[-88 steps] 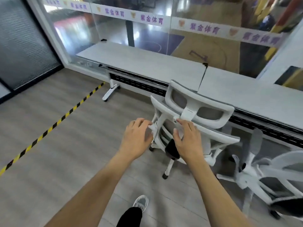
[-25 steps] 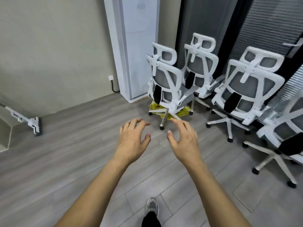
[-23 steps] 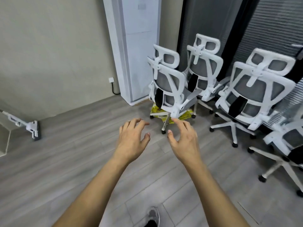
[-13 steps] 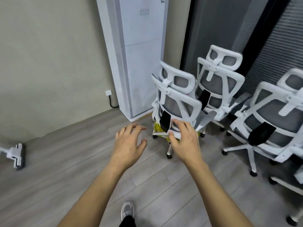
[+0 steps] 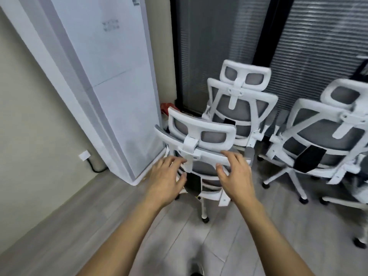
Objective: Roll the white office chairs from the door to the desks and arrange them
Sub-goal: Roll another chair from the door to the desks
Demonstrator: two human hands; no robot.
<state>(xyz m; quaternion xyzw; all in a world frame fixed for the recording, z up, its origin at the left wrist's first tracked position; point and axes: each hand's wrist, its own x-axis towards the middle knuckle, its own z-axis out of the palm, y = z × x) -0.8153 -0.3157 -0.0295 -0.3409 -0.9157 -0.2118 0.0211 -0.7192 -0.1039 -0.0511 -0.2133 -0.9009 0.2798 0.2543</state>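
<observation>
Both hands are at the nearest white chair (image 5: 199, 126), which stands by the tall white cabinet (image 5: 111, 76) on the left. The left hand (image 5: 166, 179) is spread wide, fingertips at the top rail of the backrest beside the headrest post. The right hand (image 5: 236, 176) is also wide, fingers laid over the same rail and thumb apart below it. We judge neither has closed into a grip yet.

Progress: this chair is not yet rolling. Two more wait by the dark blinds (image 5: 209, 46): a second chair (image 5: 242, 104) just behind it and a third chair (image 5: 326, 136) to the right. So we count at least three to move, plus the arranging.

Hard to tell:
- no desks in view, so we cannot say how many chairs are already placed
- white legs and castors at the far right edge (image 5: 350, 204) are cut off, perhaps a fourth chair
- the nearest chair's seat and most of its base hide behind the backrest and our hands
- a red thing (image 5: 166, 107) behind the headrest is too hidden to name
- the right side is blurred
</observation>
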